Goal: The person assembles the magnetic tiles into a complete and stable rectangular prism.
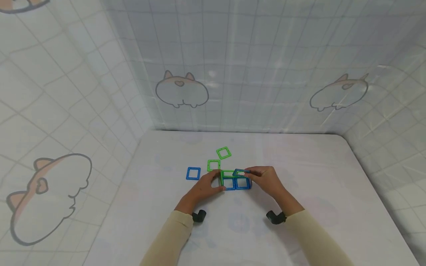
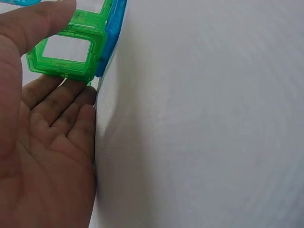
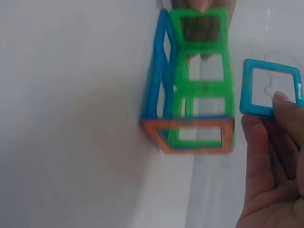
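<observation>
A box-like structure of magnetic tiles (image 1: 235, 183) stands on the table, made of green and blue square frames. An orange tile (image 3: 199, 150) closes the end nearest the right wrist camera. My left hand (image 1: 203, 187) holds the structure's left end, thumb on one edge and fingertips on the opposite edge of a green tile (image 2: 66, 72). Between thumb and fingers, my right hand (image 1: 267, 180) pinches a blue magnetic tile (image 3: 246, 88). In the head view that tile is over the structure's right part; the right wrist view shows it apart from the structure.
Loose on the table lie a blue tile (image 1: 188, 173) left of the structure and two green tiles, one (image 1: 208, 165) close behind my left hand and another (image 1: 229, 151) farther back. Printed sheets (image 1: 233, 74) wall the white table (image 1: 299, 159) at back and sides.
</observation>
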Available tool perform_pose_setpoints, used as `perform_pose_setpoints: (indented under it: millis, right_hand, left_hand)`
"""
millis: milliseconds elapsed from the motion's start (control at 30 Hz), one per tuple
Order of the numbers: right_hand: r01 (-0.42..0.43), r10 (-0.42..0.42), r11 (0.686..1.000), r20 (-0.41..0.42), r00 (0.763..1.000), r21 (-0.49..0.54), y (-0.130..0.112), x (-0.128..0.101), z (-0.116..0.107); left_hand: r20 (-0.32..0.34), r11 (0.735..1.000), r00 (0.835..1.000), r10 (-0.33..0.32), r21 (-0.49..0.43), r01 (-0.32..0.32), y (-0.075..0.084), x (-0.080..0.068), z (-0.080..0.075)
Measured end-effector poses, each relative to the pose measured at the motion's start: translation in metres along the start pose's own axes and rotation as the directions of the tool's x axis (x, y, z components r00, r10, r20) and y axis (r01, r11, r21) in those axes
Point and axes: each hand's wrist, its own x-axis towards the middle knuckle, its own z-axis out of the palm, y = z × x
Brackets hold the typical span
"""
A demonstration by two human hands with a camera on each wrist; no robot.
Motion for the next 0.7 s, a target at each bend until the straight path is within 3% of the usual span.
perform_pose_setpoints:
  millis: [267,700]
  right_hand:
    - [0.089,-0.087,0.991,0.019,0.996,-0.103,-0.009,-0.008,0.023]
    - [0.217,-0.224,0.926,0.012,0.974,-0.308,-0.018,-0.013,0.044]
  left_hand:
    - [0.002,1.0,1.0,0.004,0.0,-0.004,-0.001,0.001,0.0]
    - [0.01,0.999,0.999,0.03,-0.022,-0.03,-0.004,0.002,-0.001]
